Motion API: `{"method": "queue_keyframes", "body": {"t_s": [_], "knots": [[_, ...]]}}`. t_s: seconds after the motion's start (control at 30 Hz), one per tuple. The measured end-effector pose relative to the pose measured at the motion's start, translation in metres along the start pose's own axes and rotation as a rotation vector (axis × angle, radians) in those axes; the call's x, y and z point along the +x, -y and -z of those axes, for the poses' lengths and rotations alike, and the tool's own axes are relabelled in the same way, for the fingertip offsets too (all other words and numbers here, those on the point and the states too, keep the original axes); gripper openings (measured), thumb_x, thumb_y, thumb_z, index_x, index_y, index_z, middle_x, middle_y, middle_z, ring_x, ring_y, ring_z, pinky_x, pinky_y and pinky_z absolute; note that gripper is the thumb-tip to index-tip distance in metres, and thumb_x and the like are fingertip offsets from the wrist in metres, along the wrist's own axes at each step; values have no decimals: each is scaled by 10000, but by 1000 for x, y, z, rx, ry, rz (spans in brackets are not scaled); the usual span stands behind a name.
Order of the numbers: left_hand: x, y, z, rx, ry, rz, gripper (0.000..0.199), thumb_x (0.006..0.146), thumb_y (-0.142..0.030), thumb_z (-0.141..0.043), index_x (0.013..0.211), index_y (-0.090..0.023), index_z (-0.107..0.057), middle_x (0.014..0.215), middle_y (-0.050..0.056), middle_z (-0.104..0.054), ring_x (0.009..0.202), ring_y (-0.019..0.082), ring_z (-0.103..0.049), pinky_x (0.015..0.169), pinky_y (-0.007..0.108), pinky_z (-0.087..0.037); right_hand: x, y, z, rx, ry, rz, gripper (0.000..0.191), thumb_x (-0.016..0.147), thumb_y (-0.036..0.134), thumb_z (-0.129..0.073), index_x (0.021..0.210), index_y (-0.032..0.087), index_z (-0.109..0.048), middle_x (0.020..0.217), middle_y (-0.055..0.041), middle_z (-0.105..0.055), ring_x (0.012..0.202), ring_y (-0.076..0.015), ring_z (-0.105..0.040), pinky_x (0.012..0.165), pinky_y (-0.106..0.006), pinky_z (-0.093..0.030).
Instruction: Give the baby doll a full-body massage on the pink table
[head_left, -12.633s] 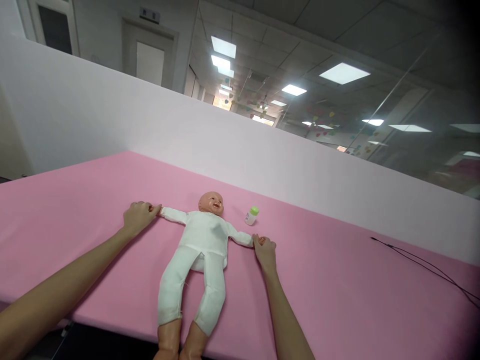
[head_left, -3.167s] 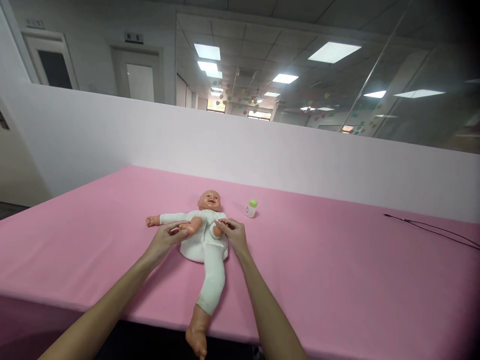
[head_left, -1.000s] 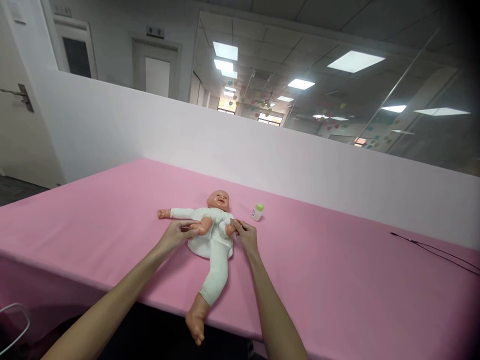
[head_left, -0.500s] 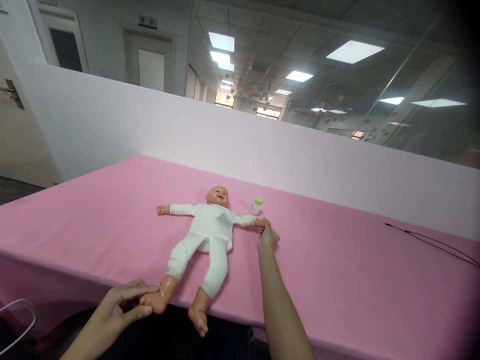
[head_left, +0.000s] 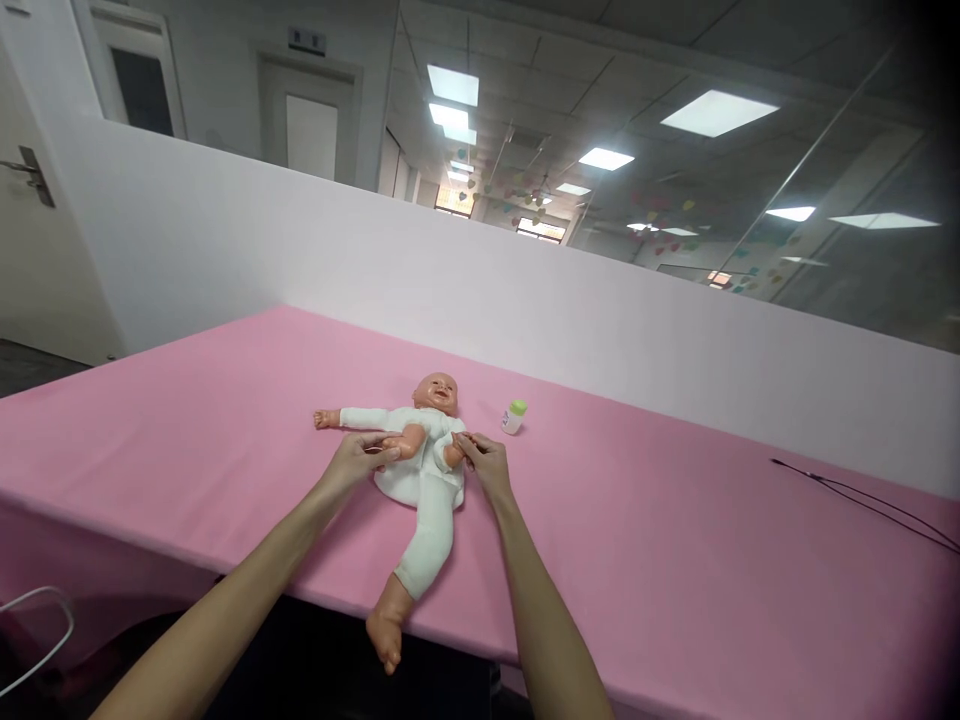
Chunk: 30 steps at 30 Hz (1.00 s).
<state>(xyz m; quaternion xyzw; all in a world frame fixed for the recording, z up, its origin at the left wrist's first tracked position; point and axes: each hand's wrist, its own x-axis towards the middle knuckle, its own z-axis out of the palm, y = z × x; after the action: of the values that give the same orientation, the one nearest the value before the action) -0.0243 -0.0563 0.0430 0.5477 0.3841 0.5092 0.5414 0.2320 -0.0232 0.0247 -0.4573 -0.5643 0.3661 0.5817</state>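
A baby doll in a white cloth suit lies face up on the pink-covered table. Its foot on the left side of the view is folded up over the belly, with my left hand closed on that foot. My right hand pinches the doll's hand on the right side, and that arm is bent in over the torso. The other leg stretches toward me, its bare foot past the table's front edge. The doll's other arm lies straight out to the left, untouched.
A small bottle with a green cap stands just right of the doll. A thin black cable lies on the far right of the table. Behind rises a low white wall with glass above. A white cord hangs at the lower left.
My left hand has lifted the doll's foot from the table's front edge up to its belly, bending the leg. My right hand has brought the doll's hand inward to the left over the torso.
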Motion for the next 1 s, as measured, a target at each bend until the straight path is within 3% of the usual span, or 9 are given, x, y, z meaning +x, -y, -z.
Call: {"method": "queue_keyframes", "body": {"t_s": [0.17,0.3,0.37,0.47,0.6,0.73,0.8,0.9,1.0], "knots": [[-59,-14,28,165,36,36,440,805,-478,-800,1159,-218,-805,1158,94,-784,1117,334,-688,935,380,-535,18,-16,28,276,-405,-30,424,644,542,-880,776,155,-767,612,37,-543,533,-80,-353,480,-248,-292],[-121,-1,66,298,100,76,369,771,-490,-809,1029,-227,-843,887,68,-766,857,286,-689,753,330,-550,27,-38,61,415,-774,-61,414,565,486,-920,730,174,-704,658,33,-577,542,-82,-399,478,-245,-346],[-142,15,78,310,142,98,360,780,-509,-788,1019,-245,-847,788,50,-706,714,234,-629,626,297,-510,26,-48,72,353,-881,-117,399,565,461,-918,666,187,-646,600,50,-531,539,-96,-410,480,-257,-351],[-156,31,84,297,157,110,325,787,-497,-785,1005,-266,-850,766,40,-656,685,207,-575,602,283,-475,23,-55,79,280,-917,-165,397,597,467,-891,635,205,-595,558,63,-480,524,-109,-387,472,-276,-325],[-143,19,77,253,145,94,294,793,-481,-789,966,-251,-849,784,40,-669,676,193,-558,587,271,-451,27,-40,69,294,-821,-111,410,653,545,-848,705,202,-630,629,36,-535,532,-109,-396,484,-281,-353],[-99,-11,54,228,69,-3,289,789,-453,-814,977,-235,-842,920,59,-755,905,266,-656,797,314,-509,22,-15,41,289,-474,-25,478,646,599,-858,809,166,-738,650,34,-538,527,-84,-355,481,-254,-318],[-67,-18,38,202,36,-7,351,820,-479,-785,1070,-235,-827,1046,79,-780,979,285,-665,809,326,-511,14,-6,25,205,-292,-11,476,670,601,-852,807,154,-766,616,37,-530,525,-84,-352,482,-251,-299],[-16,-10,18,129,26,-33,465,779,-520,-806,1100,-185,-819,1119,128,-777,977,294,-675,760,333,-513,3,2,9,40,-46,10,428,746,576,-817,723,152,-762,565,37,-515,521,-95,-381,501,-258,-317],[14,7,10,50,74,13,498,733,-532,-839,1079,-174,-822,1084,132,-784,986,303,-693,774,348,-527,-1,3,6,-16,40,28,425,775,562,-800,677,152,-750,560,32,-518,528,-103,-406,519,-261,-338]]}}
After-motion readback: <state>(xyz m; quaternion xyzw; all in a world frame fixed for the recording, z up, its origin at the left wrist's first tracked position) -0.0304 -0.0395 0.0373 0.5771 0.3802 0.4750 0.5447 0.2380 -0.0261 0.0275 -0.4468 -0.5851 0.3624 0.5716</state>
